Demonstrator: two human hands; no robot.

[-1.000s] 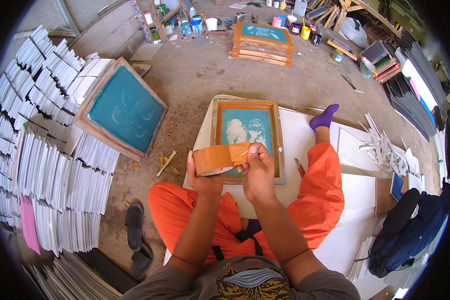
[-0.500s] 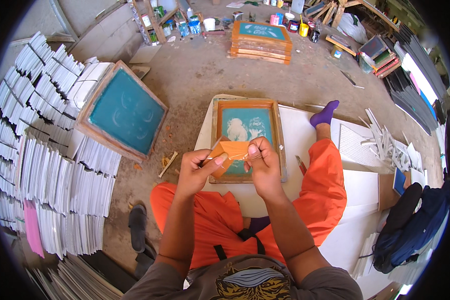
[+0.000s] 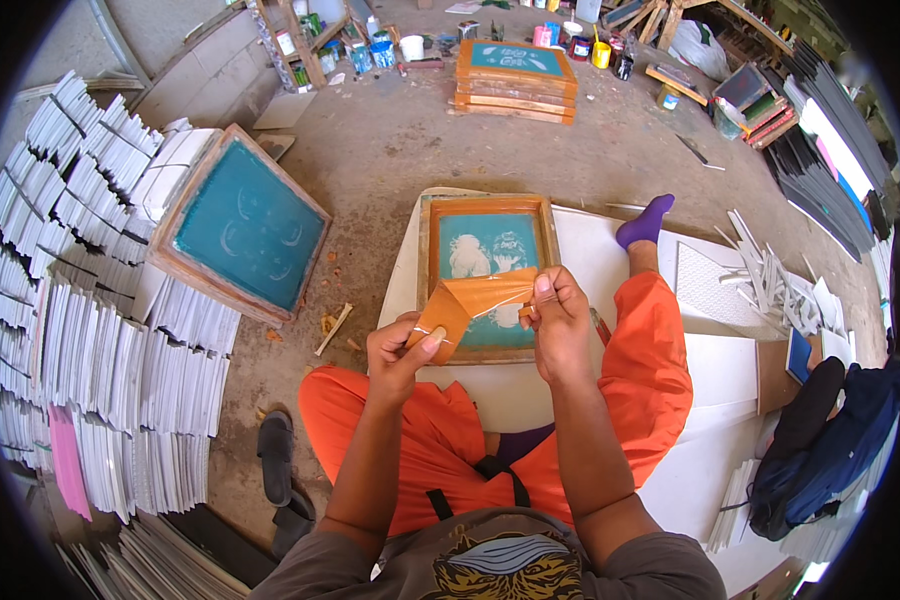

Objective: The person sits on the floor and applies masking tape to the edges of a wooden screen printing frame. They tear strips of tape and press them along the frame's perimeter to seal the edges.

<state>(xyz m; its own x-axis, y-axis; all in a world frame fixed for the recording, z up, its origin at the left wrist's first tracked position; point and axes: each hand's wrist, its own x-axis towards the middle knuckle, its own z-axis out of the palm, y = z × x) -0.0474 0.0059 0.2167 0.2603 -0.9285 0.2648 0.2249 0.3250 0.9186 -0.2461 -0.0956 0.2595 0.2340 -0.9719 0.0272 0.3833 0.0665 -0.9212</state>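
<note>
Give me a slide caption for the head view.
Brown tape held between left hand and right hand, over a teal screen in a wooden frame.

- The left hand sits near 7 o'clock of the view's centre, fingers curled, thumb pressing in with its tip toward 2 o'clock.
- The right hand sits near 3 o'clock, a little higher, thumb and fingers closed in a pinch.
- The two hands are apart.
- The left forearm rises from 7 o'clock, leaning toward 1; the right forearm rises from 5, leaning toward 11.
- The left knee bends outward at 8 o'clock.
</note>
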